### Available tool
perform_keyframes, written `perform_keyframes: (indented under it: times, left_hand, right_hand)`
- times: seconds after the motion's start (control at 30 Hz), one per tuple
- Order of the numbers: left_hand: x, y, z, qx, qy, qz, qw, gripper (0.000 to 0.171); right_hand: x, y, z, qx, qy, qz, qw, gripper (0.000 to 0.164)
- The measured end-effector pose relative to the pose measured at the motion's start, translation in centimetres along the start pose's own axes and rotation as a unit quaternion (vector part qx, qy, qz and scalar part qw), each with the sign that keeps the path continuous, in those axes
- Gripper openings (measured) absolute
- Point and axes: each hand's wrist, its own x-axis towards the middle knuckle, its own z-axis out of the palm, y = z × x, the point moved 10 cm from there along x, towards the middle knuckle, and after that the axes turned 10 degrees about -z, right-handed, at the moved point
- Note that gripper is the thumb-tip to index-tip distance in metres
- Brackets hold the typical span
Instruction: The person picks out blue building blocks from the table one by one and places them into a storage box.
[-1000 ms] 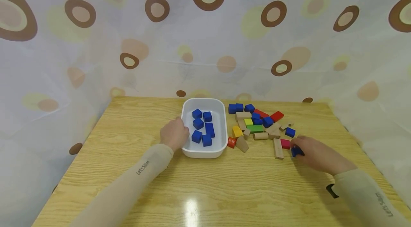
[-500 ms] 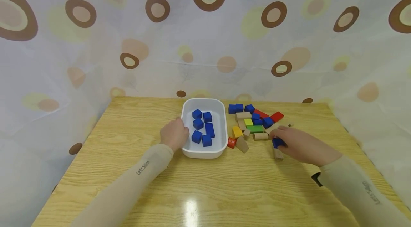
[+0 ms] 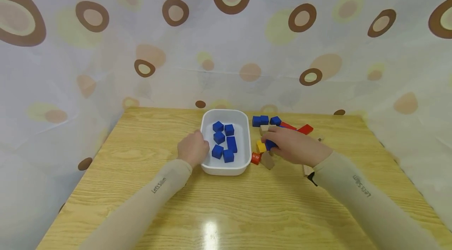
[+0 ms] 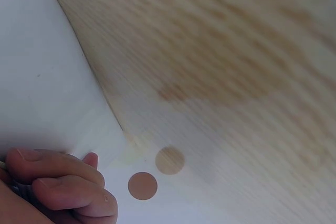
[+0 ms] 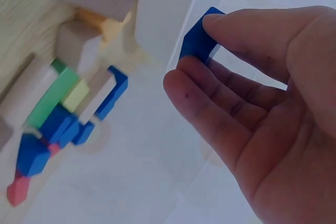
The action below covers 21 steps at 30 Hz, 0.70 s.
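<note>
My right hand (image 3: 296,146) pinches a blue block (image 5: 198,39) between thumb and fingertips, above the left part of a pile of coloured blocks. In the right wrist view the block's slanted edge shows past the thumb. To the left, the curled left hand (image 3: 192,148) grips the left rim of a white tray (image 3: 226,171). Its fingers (image 4: 71,192) lie against the tray's outer side in the left wrist view. Inside the tray are several blue cubes (image 3: 219,137) and a longer blue block (image 3: 231,144), spaced apart on its floor.
Right of the tray lie loose blocks: blue ones (image 3: 264,119) at the back, a red bar (image 3: 305,129), a green block (image 5: 52,93), an orange block (image 3: 260,146), a red cube (image 3: 256,158) and plain wooden ones (image 3: 267,160). A patterned sheet (image 3: 226,57) hangs behind the table.
My right hand has carried the blue block leftward from the pile's right front, across the blocks toward the tray. The left hand and the tray have stayed in place.
</note>
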Motion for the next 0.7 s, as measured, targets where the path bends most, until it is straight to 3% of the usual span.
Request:
perform_keyframes:
  times: [0.33,0.7]
  left_hand:
    - [-0.1,0.1,-0.1,0.004,-0.003,-0.001,1.0,0.037]
    - [0.1,0.1,-0.2,0.012,0.005,-0.002,0.9999,0.034]
  right_hand:
    - [6.1,-0.9,1.4,0.063,-0.056,0.028,0.996,0.033]
    - [11.7,-2.7,2.7,0.064,-0.077,-0.036,0.994,0.03]
